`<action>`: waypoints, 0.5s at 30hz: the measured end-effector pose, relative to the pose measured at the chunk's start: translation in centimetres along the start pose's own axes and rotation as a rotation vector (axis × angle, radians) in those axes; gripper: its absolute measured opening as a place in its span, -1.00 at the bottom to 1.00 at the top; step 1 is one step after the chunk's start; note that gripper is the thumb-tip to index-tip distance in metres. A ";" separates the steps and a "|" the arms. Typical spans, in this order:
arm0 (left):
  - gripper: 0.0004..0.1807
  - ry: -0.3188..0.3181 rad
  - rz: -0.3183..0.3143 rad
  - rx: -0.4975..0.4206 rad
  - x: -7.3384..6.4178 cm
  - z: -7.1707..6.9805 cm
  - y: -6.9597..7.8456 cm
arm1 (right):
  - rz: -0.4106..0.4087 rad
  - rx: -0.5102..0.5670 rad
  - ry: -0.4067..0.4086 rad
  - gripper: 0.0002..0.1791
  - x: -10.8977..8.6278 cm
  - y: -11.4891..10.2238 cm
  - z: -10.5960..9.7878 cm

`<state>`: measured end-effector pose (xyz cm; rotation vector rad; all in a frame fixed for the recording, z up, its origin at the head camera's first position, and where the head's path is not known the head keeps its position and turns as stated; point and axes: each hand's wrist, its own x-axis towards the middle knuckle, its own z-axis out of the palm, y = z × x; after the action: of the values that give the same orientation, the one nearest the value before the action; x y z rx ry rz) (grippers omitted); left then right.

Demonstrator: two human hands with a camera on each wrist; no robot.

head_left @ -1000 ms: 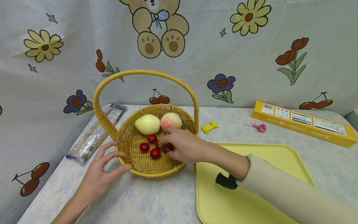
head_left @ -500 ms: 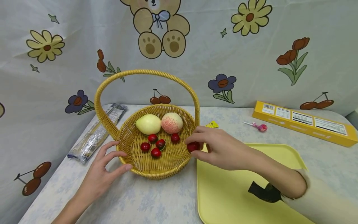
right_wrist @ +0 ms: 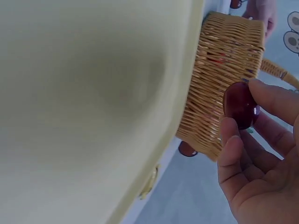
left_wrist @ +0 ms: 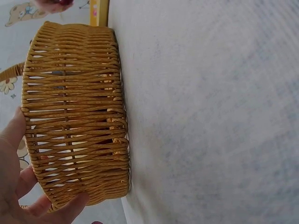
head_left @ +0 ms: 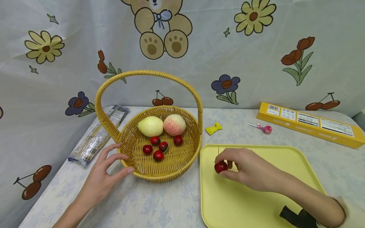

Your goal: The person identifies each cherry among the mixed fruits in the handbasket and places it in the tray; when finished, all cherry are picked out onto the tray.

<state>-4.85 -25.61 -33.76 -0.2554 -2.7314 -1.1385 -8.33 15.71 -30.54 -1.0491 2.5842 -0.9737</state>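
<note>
A dark red cherry [head_left: 220, 167] is pinched between the thumb and fingers of my right hand [head_left: 252, 171], above the left part of the yellow tray [head_left: 245, 202]. The right wrist view shows the same cherry [right_wrist: 240, 105] at the fingertips. My left hand [head_left: 104, 175] holds the left rim of the wicker basket [head_left: 163, 178], fingers over the rim and thumb against the outer wall. Inside the basket lie a pale yellow-green fruit [head_left: 150, 126], a peach [head_left: 174, 125] and several cherries [head_left: 158, 155].
A yellow wrapped candy [head_left: 214, 128] and a pink lollipop [head_left: 267, 129] lie behind the tray. At the back right is a long orange-yellow box [head_left: 310, 125]. A silvery plastic package [head_left: 98, 136] lies left of the basket, whose tall handle [head_left: 148, 73] arches overhead.
My right hand has come out of the basket with a cherry and moved right, over the tray. Another cherry now shows in front of the peach. My left hand stays on the rim.
</note>
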 end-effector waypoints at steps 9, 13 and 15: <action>-0.75 0.005 0.011 -0.004 0.0 0.1 0.0 | 0.043 -0.009 -0.072 -0.82 -0.7 1.8 1.6; -0.75 0.003 0.016 -0.010 0.0 0.1 0.0 | 0.027 -0.037 -0.074 -0.82 -0.9 2.1 2.1; -0.75 0.005 0.019 -0.009 0.0 0.1 -0.1 | 0.021 -0.056 -0.074 -0.81 -1.0 2.2 2.3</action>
<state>-4.85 -25.60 -33.86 -0.2787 -2.7147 -1.1453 -7.93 16.39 -33.75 -1.0483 2.5706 -0.8464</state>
